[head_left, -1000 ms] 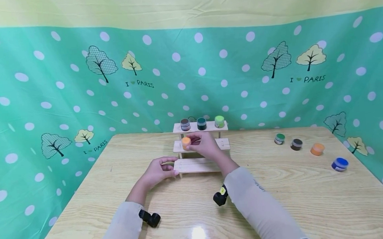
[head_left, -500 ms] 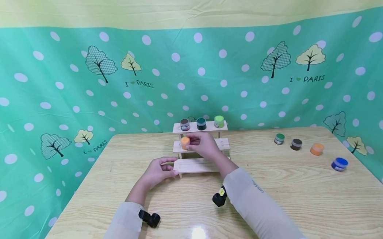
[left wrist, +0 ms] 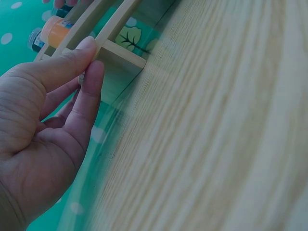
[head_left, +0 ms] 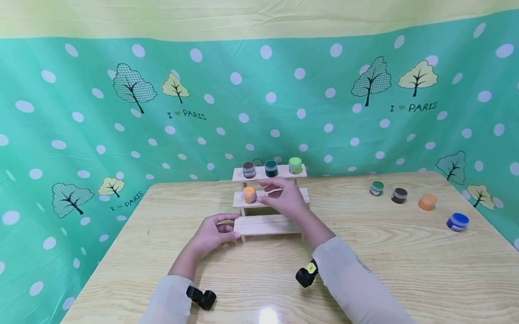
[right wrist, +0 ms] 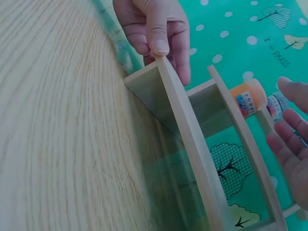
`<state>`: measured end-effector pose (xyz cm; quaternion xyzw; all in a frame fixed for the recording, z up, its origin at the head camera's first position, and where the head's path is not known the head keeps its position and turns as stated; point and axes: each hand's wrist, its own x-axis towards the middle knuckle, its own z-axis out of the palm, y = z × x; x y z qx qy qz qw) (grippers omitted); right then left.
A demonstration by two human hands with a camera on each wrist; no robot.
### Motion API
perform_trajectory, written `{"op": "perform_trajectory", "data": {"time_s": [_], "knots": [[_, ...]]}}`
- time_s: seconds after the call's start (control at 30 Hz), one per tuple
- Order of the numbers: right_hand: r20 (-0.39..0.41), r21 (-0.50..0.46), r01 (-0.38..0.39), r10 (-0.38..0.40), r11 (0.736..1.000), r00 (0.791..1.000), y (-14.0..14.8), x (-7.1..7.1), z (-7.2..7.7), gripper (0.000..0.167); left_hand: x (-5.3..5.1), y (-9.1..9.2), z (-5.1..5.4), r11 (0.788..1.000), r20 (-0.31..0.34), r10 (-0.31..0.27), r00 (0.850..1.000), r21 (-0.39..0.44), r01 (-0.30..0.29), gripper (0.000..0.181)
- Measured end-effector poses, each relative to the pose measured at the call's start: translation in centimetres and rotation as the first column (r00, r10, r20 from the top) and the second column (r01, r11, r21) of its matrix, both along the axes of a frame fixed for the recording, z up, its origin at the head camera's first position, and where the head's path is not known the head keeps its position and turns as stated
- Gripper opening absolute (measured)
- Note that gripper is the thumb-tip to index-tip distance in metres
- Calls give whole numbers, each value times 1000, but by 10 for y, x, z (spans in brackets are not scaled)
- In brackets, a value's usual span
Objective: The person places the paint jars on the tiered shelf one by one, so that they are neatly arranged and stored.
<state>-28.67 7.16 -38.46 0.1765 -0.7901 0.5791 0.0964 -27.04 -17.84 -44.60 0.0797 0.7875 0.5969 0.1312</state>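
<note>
A three-tier wooden rack [head_left: 268,225] stands on the table. My left hand [head_left: 215,232] pinches the left end of its lowest tier between thumb and fingers, as the left wrist view confirms. An orange paint jar [head_left: 250,195] sits upright at the left of the middle tier. Just right of that jar is my right hand [head_left: 285,199], its fingers spread and apart from it in the right wrist view. Along the top tier stand a brown paint jar [head_left: 248,170], a dark green paint jar [head_left: 271,168] and a light green paint jar [head_left: 295,165].
On the table's right side stand a green jar [head_left: 376,188], a dark brown or black jar [head_left: 399,195], another orange jar [head_left: 427,202] and a blue jar [head_left: 457,221]. A polka-dot curtain [head_left: 219,85] hangs behind the wooden table [head_left: 382,273].
My right hand has let go of the orange jar and drawn back a little to the right. The jar stays on the middle tier. My left hand keeps its hold.
</note>
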Motion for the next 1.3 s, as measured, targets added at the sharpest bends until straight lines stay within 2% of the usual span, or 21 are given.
{"op": "perform_trajectory", "data": {"time_s": [0.17,0.33,0.47,0.5,0.77,0.97,1.3], "knots": [[11,-31,-24,24,999,1000,8,7,3,39,0,-1,-1,1000,-1,6,1000,-16,-6,59],[49,-71,-80,84,994,995,18,17,11,43,-1,-1,-3,1000,-5,13,1000,-25,-13,58],[69,-71,-99,104,992,992,25,22,11,45,-1,-1,-3,1000,-3,13,1000,-25,-13,58],[66,-71,-103,107,992,992,28,20,7,46,-1,-1,-3,1000,-2,12,1000,-24,-12,58],[41,-28,-118,119,993,992,41,30,7,46,0,-1,-2,999,1,18,1000,-34,-18,57],[32,-48,-127,129,991,991,51,37,8,46,0,-1,-2,999,-3,13,1000,-34,-14,58],[-29,-43,-146,145,988,989,70,45,5,49,-2,-1,-3,1000,1,8,1000,-21,-8,58]]}}
